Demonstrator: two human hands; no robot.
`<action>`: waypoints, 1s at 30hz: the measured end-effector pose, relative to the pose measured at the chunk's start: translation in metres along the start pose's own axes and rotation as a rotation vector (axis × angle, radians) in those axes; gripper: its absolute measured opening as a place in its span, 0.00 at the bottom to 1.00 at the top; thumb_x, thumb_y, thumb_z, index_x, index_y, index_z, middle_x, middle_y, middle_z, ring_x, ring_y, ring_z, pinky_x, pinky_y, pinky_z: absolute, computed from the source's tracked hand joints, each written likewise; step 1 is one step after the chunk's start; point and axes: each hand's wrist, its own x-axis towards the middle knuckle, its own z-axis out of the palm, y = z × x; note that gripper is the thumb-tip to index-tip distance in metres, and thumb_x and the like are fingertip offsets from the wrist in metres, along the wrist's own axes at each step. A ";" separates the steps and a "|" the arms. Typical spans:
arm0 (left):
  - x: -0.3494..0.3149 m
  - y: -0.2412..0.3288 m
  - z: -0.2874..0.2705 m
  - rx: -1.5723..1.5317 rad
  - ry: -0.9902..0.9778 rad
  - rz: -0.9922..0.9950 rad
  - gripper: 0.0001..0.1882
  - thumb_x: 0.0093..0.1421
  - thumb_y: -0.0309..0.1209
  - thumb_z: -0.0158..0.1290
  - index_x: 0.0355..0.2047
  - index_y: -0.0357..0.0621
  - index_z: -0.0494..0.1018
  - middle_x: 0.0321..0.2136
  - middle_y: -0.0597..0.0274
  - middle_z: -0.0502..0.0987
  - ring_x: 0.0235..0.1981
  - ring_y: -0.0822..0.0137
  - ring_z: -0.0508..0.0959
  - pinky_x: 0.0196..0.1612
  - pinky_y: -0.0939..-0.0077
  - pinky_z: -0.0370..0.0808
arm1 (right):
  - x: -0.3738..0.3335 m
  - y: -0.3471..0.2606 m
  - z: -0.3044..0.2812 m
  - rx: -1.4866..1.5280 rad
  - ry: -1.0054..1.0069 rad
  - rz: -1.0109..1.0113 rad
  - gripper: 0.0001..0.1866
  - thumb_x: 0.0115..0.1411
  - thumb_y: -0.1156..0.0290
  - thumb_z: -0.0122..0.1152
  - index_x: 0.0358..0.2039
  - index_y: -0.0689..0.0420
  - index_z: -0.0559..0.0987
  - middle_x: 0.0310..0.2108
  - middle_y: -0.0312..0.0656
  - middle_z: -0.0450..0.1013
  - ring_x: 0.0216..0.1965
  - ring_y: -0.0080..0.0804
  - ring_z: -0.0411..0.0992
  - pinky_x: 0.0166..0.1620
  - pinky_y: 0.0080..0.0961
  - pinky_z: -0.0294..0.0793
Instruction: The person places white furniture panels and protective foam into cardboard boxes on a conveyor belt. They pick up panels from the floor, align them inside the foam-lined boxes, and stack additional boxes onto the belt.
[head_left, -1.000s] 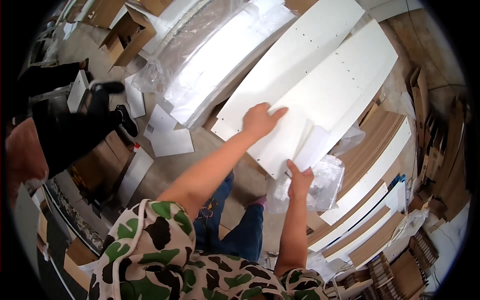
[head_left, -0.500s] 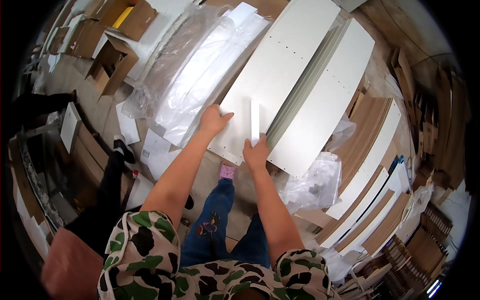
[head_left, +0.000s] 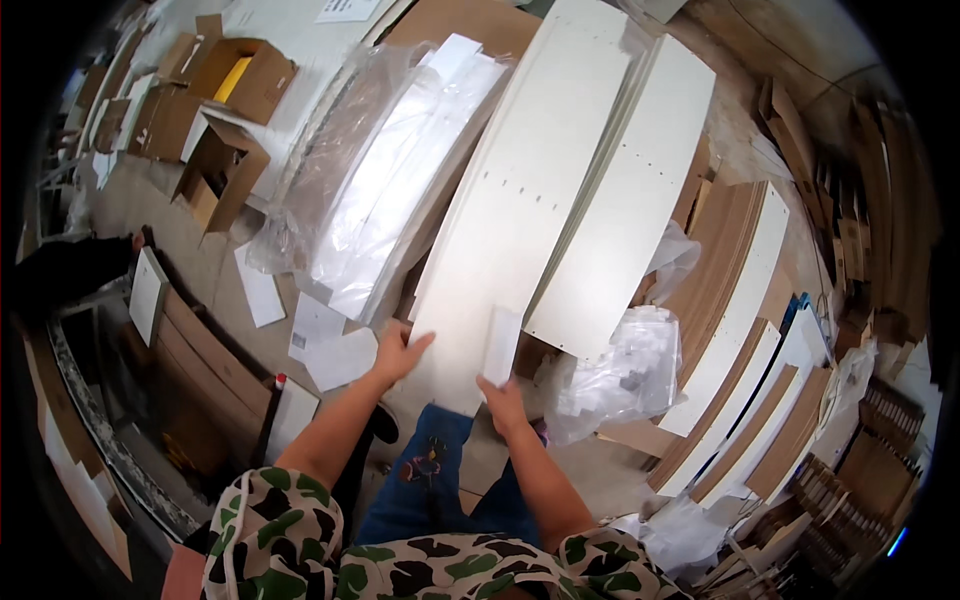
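Two hands work the near end of a long white panel (head_left: pixel 520 210): my left hand (head_left: pixel 398 352) lies flat and open on it, my right hand (head_left: pixel 503 398) pinches a small white strip (head_left: pixel 500 345) upright. The panel's long axis points toward one o'clock, beside a second panel (head_left: pixel 630 200).

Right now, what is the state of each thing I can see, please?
Left hand: open, flat on the long white panel.
Right hand: grip on the small white piece, held upright on that panel.
Second white panel: lying flat beside the first.
Clear plastic bag: crumpled, with white pieces inside.
Wrapped white boards: in plastic wrap.
Cardboard box: open.
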 end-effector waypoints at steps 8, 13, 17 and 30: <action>-0.084 0.022 -0.005 -0.166 -0.877 -0.347 0.27 0.55 0.46 0.53 0.49 0.42 0.64 0.37 0.62 0.74 0.34 0.71 0.74 0.34 0.77 0.72 | -0.109 -0.003 -0.087 -0.193 -0.108 0.122 0.22 0.44 0.65 0.67 0.39 0.63 0.75 0.33 0.42 0.74 0.36 0.26 0.70 0.41 0.24 0.68; -0.016 0.108 0.031 -0.923 -0.591 -0.320 0.38 0.51 0.50 0.56 0.52 0.32 0.61 0.46 0.52 0.70 0.45 0.59 0.72 0.45 0.63 0.71 | -0.198 -0.029 -0.116 -0.535 -0.006 0.128 0.25 0.39 0.62 0.67 0.38 0.62 0.75 0.29 0.47 0.75 0.34 0.32 0.73 0.40 0.27 0.70; -0.065 0.164 0.110 -0.405 -0.078 -0.101 0.46 0.44 0.52 0.61 0.50 0.23 0.60 0.47 0.46 0.68 0.47 0.56 0.70 0.49 0.63 0.67 | -0.264 -0.020 -0.160 -0.762 0.212 -0.063 0.27 0.38 0.60 0.68 0.40 0.58 0.75 0.32 0.49 0.75 0.36 0.40 0.74 0.39 0.32 0.72; -0.312 0.223 0.279 -0.664 -0.620 0.357 0.34 0.58 0.52 0.46 0.55 0.38 0.60 0.53 0.58 0.65 0.52 0.58 0.66 0.55 0.68 0.63 | -0.493 0.166 -0.407 0.408 0.263 -0.515 0.22 0.49 0.64 0.64 0.44 0.57 0.73 0.38 0.40 0.72 0.42 0.29 0.69 0.46 0.28 0.68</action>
